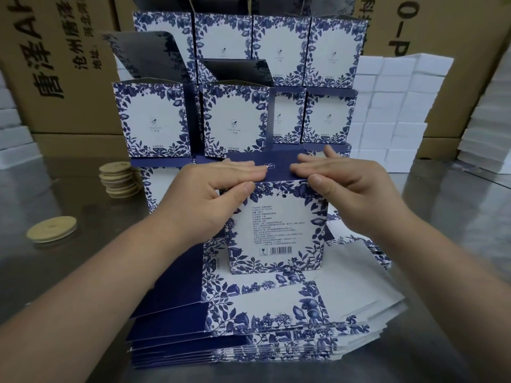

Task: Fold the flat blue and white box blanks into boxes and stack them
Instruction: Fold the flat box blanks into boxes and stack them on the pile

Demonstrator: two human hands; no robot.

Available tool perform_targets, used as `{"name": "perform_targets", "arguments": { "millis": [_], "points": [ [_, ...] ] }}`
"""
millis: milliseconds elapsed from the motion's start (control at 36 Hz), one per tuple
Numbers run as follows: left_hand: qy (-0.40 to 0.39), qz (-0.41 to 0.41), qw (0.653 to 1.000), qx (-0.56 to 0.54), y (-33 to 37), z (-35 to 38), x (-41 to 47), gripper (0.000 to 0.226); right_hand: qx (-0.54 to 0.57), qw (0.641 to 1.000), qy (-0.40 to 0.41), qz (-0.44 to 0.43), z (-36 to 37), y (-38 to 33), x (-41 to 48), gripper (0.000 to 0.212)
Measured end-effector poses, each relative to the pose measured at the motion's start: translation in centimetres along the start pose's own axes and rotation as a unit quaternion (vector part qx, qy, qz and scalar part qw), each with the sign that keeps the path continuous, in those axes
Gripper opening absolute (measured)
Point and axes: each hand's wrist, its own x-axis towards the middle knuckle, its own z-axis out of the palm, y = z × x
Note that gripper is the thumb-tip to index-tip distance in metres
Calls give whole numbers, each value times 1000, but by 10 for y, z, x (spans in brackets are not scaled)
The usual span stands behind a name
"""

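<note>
Nearest us, a pile of flat blanks (262, 324) lies fanned on the metal table (55, 286). On it stands a box (276, 230), upright, its barcode side facing us. Our left hand (218, 186) and right hand (343, 178) lie on its dark blue lid, fingers straight and flat, pressing down, thumbs against the top edge of the front face. To the left we see a single wooden disc (51, 229) and, further back, a small stack of discs (119, 176). Behind the box rise the folded boxes (279, 51), stacked in rows, some with flaps up. White foam blocks (392, 106) and brown cartons (55, 64) stand at the back.
</note>
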Motion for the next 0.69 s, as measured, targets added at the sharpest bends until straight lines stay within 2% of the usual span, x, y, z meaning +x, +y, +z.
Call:
{"name": "perform_targets", "arguments": {
  "millis": [83, 139, 222, 306, 361, 417, 472, 528, 611, 694],
  "points": [
    [11, 6, 1000, -5, -1, 2, -1, 32, 5, 1000, -1, -2, 1, 4, -1, 30],
    [20, 4, 1000, -13, -2, 3, -2, 28, 59, 998, 14, 27, 2, 6, -1, 24],
    [33, -17, 998, -54, -1, 4, -3, 21, 170, 972, 112, 113, 4, 10, 0, 24],
    [35, -10, 996, -83, 1, 3, -4, 19, 192, 934, 204, 219, 4, 23, 4, 18],
    [33, 3, 995, -93, 3, 2, -5, 17, 204, 900, 211, 321, 3, 34, 8, 20],
    [29, 26, 995, -87, 4, 1, -4, 14, 207, 881, 165, 393, 5, 42, 8, 27],
    [27, 42, 996, -74, 3, 1, -4, 18, 208, 883, 123, 404, 7, 43, 6, 33],
    [36, 39, 997, -59, 0, 1, -3, 21, 205, 896, 109, 377, 9, 41, 6, 30],
    [79, 22, 996, -30, -9, 2, -3, 23, 196, 910, 125, 344, 8, 39, 8, 28],
    [140, 2, 990, 27, -19, 3, -2, 24, 214, 899, 161, 346, 4, 38, 9, 21]
  ]
}}
